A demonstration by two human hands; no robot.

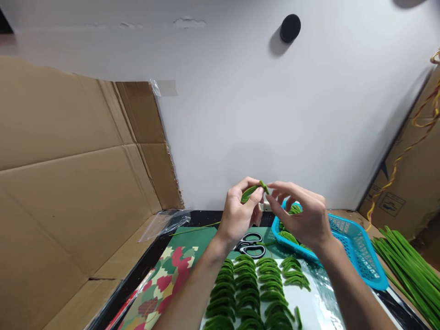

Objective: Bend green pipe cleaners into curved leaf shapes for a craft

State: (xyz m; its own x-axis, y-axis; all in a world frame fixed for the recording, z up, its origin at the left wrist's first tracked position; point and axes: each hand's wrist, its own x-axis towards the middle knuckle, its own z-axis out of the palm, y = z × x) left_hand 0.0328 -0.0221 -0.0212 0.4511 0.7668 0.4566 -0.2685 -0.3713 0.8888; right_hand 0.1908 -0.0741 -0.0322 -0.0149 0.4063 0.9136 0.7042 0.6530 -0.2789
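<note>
Between the thumb and fingers of my left hand [239, 206] is a bent green pipe cleaner [250, 193], shaped like a slim leaf, its short end sticking up past the thumb. My right hand [302, 211] is just beside that end, thumb and index finger slightly apart; whether they touch it I cannot tell. Below, rows of curved green pipe-cleaner pieces [246, 279] lie on a white sheet [302, 305]. Black-and-white scissors [252, 247] rest behind the rows, on a green mat [192, 236].
A blue plastic basket [373, 270] with green pieces [288, 236] stands behind my right forearm. Long green pipe cleaners [409, 266] lie at the far right. Patterned paper [165, 284] and a clear bag [165, 224] are at left. Cardboard [62, 183] and a white wall [220, 114] bound the table.
</note>
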